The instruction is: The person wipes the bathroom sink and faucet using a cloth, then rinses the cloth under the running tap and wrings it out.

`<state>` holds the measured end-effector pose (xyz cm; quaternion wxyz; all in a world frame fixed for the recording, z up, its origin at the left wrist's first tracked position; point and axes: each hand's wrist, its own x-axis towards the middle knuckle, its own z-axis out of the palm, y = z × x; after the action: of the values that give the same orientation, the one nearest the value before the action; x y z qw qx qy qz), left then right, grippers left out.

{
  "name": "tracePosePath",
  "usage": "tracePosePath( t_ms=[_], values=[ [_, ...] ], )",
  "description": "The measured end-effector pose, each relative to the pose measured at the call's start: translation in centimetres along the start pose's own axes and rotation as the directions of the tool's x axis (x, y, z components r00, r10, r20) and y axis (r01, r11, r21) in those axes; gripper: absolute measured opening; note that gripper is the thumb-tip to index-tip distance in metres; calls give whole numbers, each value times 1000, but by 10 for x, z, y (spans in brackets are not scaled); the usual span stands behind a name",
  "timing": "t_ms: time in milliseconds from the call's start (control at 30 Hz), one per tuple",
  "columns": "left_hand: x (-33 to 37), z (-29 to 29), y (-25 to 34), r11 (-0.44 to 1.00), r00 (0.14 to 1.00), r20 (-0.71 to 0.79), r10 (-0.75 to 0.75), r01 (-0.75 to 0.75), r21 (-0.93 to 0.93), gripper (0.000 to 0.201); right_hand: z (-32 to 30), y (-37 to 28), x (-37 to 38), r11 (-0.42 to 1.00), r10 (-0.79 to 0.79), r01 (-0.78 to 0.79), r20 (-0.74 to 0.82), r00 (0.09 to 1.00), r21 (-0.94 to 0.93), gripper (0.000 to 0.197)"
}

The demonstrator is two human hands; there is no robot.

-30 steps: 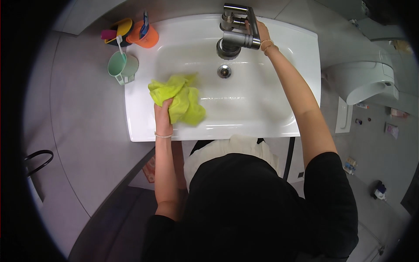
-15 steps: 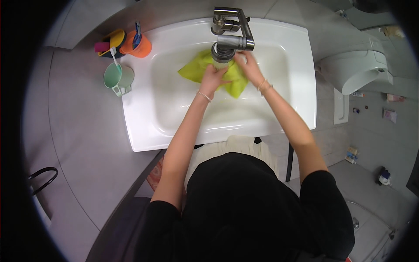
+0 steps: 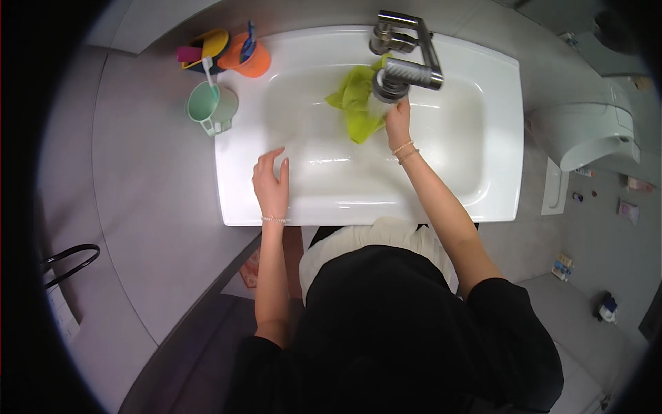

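A wet yellow-green cloth [image 3: 356, 100] hangs bunched in the white sink [image 3: 455, 162], under the swivel tap [image 3: 412, 71]. Water appears to run from the tap head onto it. My right hand [image 3: 398, 126] grips the cloth's right side beneath the spout; the tap head hides part of the fingers. Away from the cloth, my left hand [image 3: 270, 183] is over the sink's front left rim, empty, with thumb and fingers apart.
On the left corner stand a mint green cup [image 3: 201, 105] with a white toothbrush [image 3: 208, 69], an orange cup [image 3: 254, 62] with blue items, and a yellow and black container [image 3: 216, 47]. A white urinal [image 3: 586, 127] is on the right wall.
My left hand has let go of the cloth and moved left and nearer to me. The cloth is more bunched now, still at my right hand. The whole view has shifted a little.
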<state>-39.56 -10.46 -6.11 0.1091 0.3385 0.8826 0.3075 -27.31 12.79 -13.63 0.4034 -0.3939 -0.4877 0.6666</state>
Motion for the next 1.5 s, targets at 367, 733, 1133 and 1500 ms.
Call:
tracePosePath(
  t_ms=[367, 733, 1133, 1500],
  values=[
    [-58, 24, -59, 948, 964, -262, 35, 51, 314, 47, 156, 144, -39, 269, -283, 257, 179, 942, -928, 53],
    [-61, 21, -62, 959, 958, -278, 61, 21, 283, 50, 61, 69, -101, 602, 468, 450, 749, 470, -659, 33],
    [-66, 20, -67, 948, 952, -303, 48, 53, 315, 37, -223, -72, -52, -209, 630, 822, 570, 527, -529, 36],
    [-62, 24, -64, 938, 957, -283, 54, 49, 344, 35, -180, 13, 51, -434, 305, 583, 497, 812, -687, 40]
  ],
)
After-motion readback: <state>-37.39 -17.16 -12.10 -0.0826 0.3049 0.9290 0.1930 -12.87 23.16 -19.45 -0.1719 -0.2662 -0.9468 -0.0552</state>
